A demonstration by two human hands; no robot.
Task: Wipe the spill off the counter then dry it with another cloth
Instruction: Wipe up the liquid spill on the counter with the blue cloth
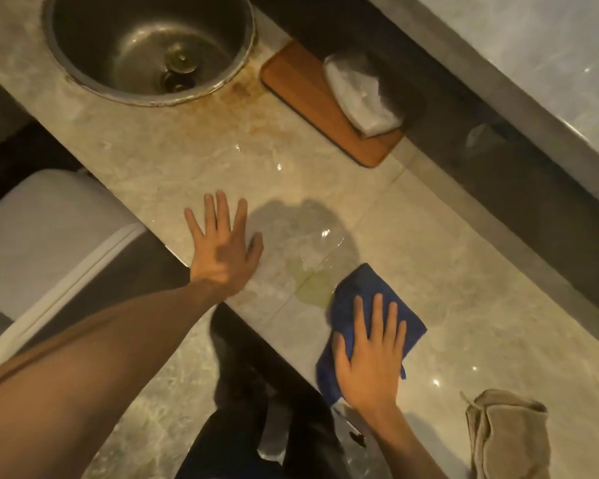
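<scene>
we see the right hand [370, 361], fingers [377, 316] flat & spread, pressing a blue cloth [367, 292] by the desk [464, 271] front edge. the yellowish spill [313, 288] touches the cloth's far-left corner, toward the sink [146, 46]. left hand [222, 250] lies open, holding nothing. tan cloth [509, 433] waits w/ nothing on it, right.

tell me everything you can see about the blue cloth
The blue cloth is a dark blue, soft-looking fabric, loosely folded and rumpled, lying flat on the pale marble-look counter near its front edge. The right hand presses on it with open palm and spread fingers. Its far corner touches the yellowish spill. One lower corner hangs past the counter edge.
</scene>
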